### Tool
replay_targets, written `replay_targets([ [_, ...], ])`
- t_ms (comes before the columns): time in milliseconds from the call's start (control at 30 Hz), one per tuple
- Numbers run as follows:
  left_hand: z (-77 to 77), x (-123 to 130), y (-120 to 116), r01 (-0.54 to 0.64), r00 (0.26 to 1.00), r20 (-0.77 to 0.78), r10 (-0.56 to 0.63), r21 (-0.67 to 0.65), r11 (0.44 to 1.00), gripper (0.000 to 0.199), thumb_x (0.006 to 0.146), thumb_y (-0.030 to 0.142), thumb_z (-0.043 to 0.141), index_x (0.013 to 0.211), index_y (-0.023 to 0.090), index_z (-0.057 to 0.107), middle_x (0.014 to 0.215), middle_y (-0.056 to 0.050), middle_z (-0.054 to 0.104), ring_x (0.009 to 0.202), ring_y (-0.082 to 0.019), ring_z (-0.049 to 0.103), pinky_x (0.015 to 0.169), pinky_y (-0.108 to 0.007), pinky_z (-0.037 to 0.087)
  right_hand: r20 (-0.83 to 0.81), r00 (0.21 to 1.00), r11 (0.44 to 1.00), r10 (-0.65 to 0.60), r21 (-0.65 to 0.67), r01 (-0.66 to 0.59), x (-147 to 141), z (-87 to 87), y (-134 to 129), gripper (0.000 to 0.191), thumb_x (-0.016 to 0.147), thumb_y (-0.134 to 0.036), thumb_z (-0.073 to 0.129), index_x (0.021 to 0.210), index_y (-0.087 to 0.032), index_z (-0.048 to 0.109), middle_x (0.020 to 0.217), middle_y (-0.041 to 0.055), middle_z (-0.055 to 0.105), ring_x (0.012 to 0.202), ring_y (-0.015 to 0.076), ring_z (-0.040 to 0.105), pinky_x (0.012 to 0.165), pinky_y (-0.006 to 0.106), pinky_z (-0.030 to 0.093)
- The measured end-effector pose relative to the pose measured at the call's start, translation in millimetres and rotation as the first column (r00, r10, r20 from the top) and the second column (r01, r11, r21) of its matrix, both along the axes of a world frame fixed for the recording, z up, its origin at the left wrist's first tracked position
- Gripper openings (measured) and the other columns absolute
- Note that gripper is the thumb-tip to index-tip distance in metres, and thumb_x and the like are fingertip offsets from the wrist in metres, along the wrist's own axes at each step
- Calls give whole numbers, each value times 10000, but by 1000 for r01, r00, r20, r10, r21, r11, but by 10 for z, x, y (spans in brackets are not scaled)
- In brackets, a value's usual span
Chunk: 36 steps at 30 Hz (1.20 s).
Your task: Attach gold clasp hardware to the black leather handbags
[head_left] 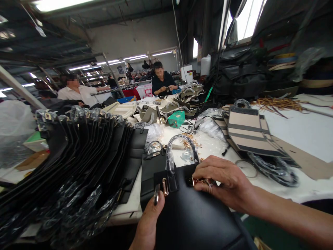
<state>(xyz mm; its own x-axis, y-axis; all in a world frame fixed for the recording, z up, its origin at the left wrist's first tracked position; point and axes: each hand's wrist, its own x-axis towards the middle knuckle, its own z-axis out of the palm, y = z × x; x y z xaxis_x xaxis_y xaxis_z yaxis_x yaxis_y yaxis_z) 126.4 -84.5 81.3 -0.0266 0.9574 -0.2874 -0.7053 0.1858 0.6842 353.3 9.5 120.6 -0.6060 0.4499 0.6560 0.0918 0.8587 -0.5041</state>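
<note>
A black leather handbag (192,218) lies in front of me, tipped toward my body, with a plastic-wrapped top handle (179,147) arching away from it. My right hand (223,180) pinches a small gold metal fitting (200,181) at the bag's top edge. My left hand (148,220) grips the bag's near side, its thumb against a silver-toned metal piece (156,194). A gold buckle (164,186) sits between my hands. Most of the left hand's fingers are hidden behind the bag.
A row of black bags (73,163) in plastic stands to the left. Small gold fittings (191,140), a green box (176,119) and a beige-and-black tote (247,132) lie on the white-covered table (299,128). Two co-workers (162,80) sit farther back.
</note>
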Motion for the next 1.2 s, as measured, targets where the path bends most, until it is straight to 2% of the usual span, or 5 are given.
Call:
replay_targets([
  [200, -7, -135, 4, -45, 999, -14, 45, -4, 999, 208, 904, 188, 531, 1009, 195, 710, 926, -58, 770, 1224, -239, 583, 1011, -326, 495, -97, 995, 966, 13, -257, -37, 92, -38, -14, 138, 888, -171, 679, 1019, -212, 694, 950, 22, 719, 891, 155, 664, 841, 273, 505],
  [367, -72, -91, -60, -103, 985, -139, 106, 28, 994, 222, 882, 181, 532, 1011, 232, 704, 1049, -48, 755, 1345, -238, 456, 1043, -331, 472, -94, 996, 955, -4, -296, -25, 123, -88, 10, 140, 867, -193, 712, 1003, -228, 717, 951, 18, 728, 882, 155, 668, 848, 278, 506],
  [533, -77, 4, -27, -86, 966, -242, 87, 16, 996, 303, 869, 264, 582, 1159, 255, 668, 1144, -24, 729, 1372, -243, 413, 1088, -337, 431, -106, 994, 949, 29, -308, -61, 101, -27, 28, 145, 864, -201, 717, 1009, -211, 723, 929, 35, 729, 884, 161, 660, 827, 277, 512],
  [933, -85, -75, 42, 40, 999, 23, -38, -70, 997, 511, 887, 290, 564, 1395, 295, 510, 1202, 7, 704, 1310, -258, 493, 1090, -356, 434, 7, 1000, 933, 28, -358, -24, 169, 30, 85, 93, 894, -252, 689, 957, -189, 716, 922, 51, 708, 861, 160, 648, 787, 267, 513],
  [1200, -79, 16, 22, 17, 999, 42, -13, -88, 996, 394, 931, 244, 494, 1312, 226, 593, 1093, -39, 746, 1249, -267, 560, 1036, -363, 484, 39, 999, 926, -5, -376, 19, 160, 18, 51, 79, 894, -245, 687, 934, -189, 726, 897, 30, 711, 817, 134, 650, 754, 233, 496],
])
